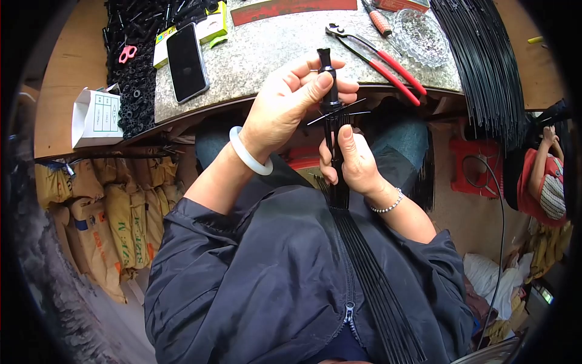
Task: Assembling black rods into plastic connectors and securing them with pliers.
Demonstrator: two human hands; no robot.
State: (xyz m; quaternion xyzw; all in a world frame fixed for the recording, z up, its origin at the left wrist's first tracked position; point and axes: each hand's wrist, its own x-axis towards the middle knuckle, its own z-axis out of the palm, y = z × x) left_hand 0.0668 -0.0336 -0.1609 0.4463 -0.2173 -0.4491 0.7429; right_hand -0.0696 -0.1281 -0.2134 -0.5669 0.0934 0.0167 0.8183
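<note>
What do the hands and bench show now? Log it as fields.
Left hand: gripping black flared fitting
Right hand: around black rod bundle, below the left hand
Bundle: lower end across dark jacket
Bench, left: phone, pink-handled scissors
Bench, right: red-handled pliers, clear dish, loose black rods

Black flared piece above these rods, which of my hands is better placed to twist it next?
Probably your left hand: its thumb and fingers are on the black flared piece. Your right hand is lower, around the black rods, so it looks better suited to steadying them.
</note>
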